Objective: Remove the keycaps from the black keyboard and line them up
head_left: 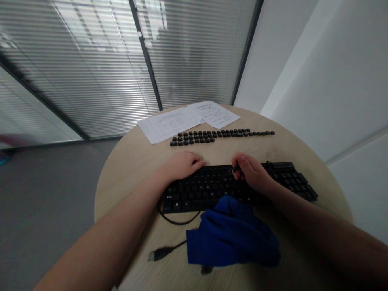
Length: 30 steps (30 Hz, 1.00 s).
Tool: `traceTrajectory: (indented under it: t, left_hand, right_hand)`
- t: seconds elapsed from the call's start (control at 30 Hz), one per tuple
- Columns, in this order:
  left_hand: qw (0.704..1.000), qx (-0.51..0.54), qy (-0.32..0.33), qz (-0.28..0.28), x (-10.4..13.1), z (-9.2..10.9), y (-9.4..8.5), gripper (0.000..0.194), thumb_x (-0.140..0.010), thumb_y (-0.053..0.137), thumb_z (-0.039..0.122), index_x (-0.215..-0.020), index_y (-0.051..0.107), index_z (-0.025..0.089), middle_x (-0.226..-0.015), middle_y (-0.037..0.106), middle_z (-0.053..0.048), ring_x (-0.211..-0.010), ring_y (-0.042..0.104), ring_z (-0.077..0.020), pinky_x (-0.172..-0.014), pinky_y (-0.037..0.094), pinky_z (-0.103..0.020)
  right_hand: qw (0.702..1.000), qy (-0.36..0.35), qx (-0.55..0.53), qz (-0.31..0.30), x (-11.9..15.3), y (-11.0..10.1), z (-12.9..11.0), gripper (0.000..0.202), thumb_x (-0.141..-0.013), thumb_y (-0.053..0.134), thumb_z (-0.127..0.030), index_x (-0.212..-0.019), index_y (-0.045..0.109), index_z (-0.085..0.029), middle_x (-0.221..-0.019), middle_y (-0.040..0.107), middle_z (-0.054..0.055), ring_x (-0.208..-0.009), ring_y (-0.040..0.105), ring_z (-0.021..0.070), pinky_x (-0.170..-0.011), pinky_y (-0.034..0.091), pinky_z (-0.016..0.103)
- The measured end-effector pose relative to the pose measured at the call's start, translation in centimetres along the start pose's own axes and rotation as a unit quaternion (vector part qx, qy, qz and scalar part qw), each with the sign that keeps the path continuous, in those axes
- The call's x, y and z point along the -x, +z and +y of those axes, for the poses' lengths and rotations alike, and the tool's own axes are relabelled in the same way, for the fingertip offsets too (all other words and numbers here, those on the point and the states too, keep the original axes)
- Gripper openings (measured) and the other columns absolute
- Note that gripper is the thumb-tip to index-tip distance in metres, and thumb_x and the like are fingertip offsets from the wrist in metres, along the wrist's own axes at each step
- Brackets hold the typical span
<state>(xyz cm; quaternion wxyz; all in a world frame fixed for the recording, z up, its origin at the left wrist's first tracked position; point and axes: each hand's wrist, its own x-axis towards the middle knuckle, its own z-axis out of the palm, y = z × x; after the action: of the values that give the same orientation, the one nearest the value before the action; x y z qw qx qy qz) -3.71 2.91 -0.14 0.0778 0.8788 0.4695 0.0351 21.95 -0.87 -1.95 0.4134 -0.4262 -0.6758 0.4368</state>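
A black keyboard [194, 196] lies across the round table. My left hand [184, 165] rests at its upper left edge, fingers bent together and thumb pointing right; what it holds, if anything, is hidden. Over the upper middle keys, my right hand [247, 169] is closed in a pinch on a small dark tool with thin wire loops [230, 171], whose tip is at the keys. Behind the keyboard, several loose black keycaps [201, 136] stand in rows. A crumpled blue cloth [233, 238] lies in front of the keyboard and overlaps its lower edge.
Printed paper sheets [171, 123] lie at the far side of the round wooden table [121, 178]. A black cable with a USB plug [160, 254] comes out from under the cloth, near the front. Glass panels with blinds [100, 60] and a white wall stand beyond the table.
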Motion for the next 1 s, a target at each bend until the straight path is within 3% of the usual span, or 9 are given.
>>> traceTrajectory:
  t: [0.23,0.67,1.0]
  left_hand:
    - [1.0,0.001,-0.004,0.001,0.0,0.0,0.1,0.053,-0.099,0.033,0.055,-0.085,0.071,0.021,-0.086,0.073,-0.008,-0.077,0.063,-0.0211,-0.068,0.043,-0.033]
    - [1.0,0.006,-0.002,0.006,-0.1,-0.1,0.2,0.053,-0.099,0.033,0.055,-0.085,0.072,0.021,-0.087,0.073,-0.008,-0.077,0.062,-0.0211,-0.07,0.043,-0.033]
    - [1.0,-0.009,-0.002,0.01,-0.1,0.0,0.2,0.053,-0.099,0.033,0.054,-0.086,0.072,0.021,-0.087,0.073,-0.008,-0.077,0.062,-0.0212,-0.069,0.043,-0.033]
  right_hand:
    - [0.999,-0.006,-0.002,-0.032,0.1,0.0,0.3,0.057,-0.092,0.038,-0.073,-0.074,0.052,-0.021,-0.051,0.052,-0.003,-0.047,0.047,0.0117,-0.049,0.036,0.025]
    - [0.983,-0.092,0.112,-0.109,0.7,-0.3,-0.4,0.028,-0.097,0.046,-0.038,-0.075,0.05,-0.022,-0.058,0.052,-0.003,-0.051,0.046,0.0121,-0.052,0.033,0.025]
    - [0.971,-0.133,0.161,-0.116,0.4,0.1,-0.8,0.028,-0.097,0.043,-0.037,-0.073,0.047,-0.023,-0.056,0.048,-0.003,-0.056,0.046,0.0143,-0.055,0.032,0.027]
